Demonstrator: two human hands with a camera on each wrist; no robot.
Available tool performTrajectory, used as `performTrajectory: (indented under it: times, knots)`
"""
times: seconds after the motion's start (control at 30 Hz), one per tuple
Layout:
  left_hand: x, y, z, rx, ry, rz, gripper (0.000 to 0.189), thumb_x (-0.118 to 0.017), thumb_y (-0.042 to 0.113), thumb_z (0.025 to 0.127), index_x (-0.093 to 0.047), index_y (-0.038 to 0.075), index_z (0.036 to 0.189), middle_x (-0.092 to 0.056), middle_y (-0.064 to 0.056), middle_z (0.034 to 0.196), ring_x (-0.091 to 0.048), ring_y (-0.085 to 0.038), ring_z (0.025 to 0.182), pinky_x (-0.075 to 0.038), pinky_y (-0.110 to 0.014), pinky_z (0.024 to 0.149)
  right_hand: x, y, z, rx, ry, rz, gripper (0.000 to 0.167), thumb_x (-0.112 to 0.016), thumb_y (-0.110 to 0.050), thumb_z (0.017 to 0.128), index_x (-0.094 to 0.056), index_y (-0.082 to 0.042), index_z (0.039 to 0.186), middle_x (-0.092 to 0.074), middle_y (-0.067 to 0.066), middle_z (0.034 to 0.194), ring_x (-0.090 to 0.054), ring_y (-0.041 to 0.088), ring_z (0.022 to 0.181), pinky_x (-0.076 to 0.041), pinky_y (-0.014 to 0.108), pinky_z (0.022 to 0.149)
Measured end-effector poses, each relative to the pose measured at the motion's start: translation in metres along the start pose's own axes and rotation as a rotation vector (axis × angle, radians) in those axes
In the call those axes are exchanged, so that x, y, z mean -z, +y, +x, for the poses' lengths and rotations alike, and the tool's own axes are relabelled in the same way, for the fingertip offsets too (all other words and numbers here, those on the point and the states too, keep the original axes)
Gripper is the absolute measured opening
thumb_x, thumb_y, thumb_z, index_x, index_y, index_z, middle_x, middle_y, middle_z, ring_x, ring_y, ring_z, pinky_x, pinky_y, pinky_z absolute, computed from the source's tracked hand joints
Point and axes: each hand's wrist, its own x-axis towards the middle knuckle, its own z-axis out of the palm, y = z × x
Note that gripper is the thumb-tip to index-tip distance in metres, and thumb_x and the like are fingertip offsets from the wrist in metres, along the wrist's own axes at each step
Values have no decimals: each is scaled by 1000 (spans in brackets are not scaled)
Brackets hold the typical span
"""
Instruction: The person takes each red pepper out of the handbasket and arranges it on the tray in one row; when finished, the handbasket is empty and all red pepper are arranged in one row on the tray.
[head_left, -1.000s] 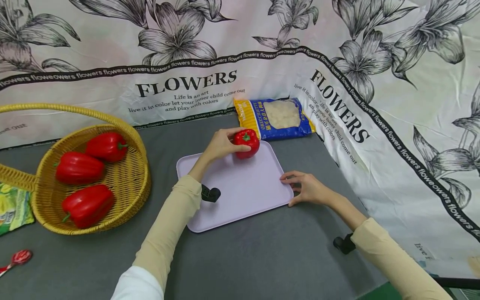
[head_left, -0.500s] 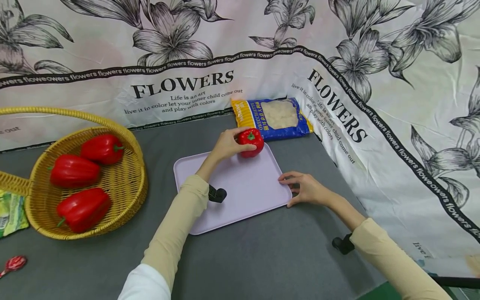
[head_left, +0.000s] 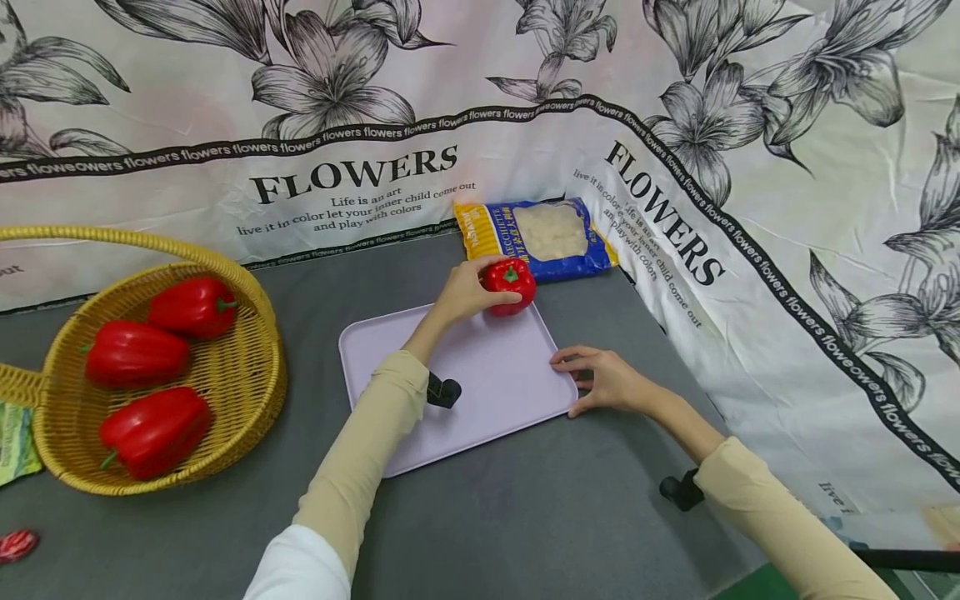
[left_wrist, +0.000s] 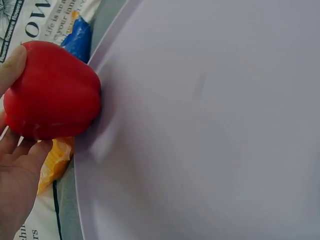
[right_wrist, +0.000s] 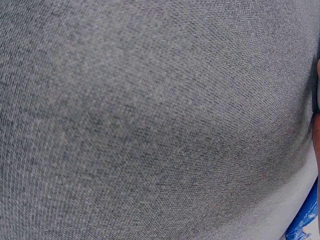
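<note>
In the head view, my left hand (head_left: pixel 467 292) grips a red bell pepper (head_left: pixel 517 296) at the far right corner of a pale lilac tray (head_left: pixel 495 383). Thumb and fingers span opposite sides of the bell pepper (left_wrist: pixel 55 92) in the left wrist view, where it sits against the tray's raised rim (left_wrist: pixel 92 200). My right hand (head_left: pixel 611 381) holds the tray's right edge near the front corner, its thumb by the near side. Only a sliver of that hand shows in the right wrist view, so its fingertips are hidden there.
A yellow wicker basket (head_left: pixel 273 375) with several red bell peppers (head_left: pixel 153 433) stands at left. Behind the tray lies a blue and yellow pasta bag (head_left: pixel 555 237). A green packet (head_left: pixel 17 442) and a red-and-white item (head_left: pixel 17 546) sit at the left edge. Flowered cloth (head_left: pixel 375 183) rises behind.
My left hand has shifted the bell pepper a little to the right, toward the tray's far right corner. The right hand keeps its place on the tray. The whole head view has turned slightly right.
</note>
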Motion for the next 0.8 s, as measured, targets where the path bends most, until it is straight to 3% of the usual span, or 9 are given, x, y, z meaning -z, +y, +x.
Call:
performTrajectory:
  times: [0.23, 0.57, 0.8]
  knots:
    - [-5, 3, 3, 16, -26, -27, 66, -77, 31, 81, -51, 13, 138, -55, -13, 131, -53, -29, 115, -48, -40, 95, 0, 0, -1, -5, -1, 18, 67, -89, -14, 64, -62, 8, 121, -53, 17, 131, -51, 35, 120, -53, 29, 85]
    - [0, 4, 6, 37, -132, -43, 72, -74, 23, 83, -40, 16, 146, -43, -12, 144, -44, -30, 126, -41, -44, 103, -1, 2, 1, 15, -3, 6, 66, -89, -17, 65, -63, 7, 121, -54, 17, 130, -51, 33, 120, -53, 31, 85]
    - [5, -2, 6, -23, -130, -180, 73, -78, 12, 80, -43, 7, 144, -43, -9, 146, -40, -24, 135, -36, -33, 108, 0, -1, 0, 4, -3, 1, 67, -89, -17, 64, -63, 6, 121, -54, 16, 131, -50, 33, 121, -53, 31, 85]
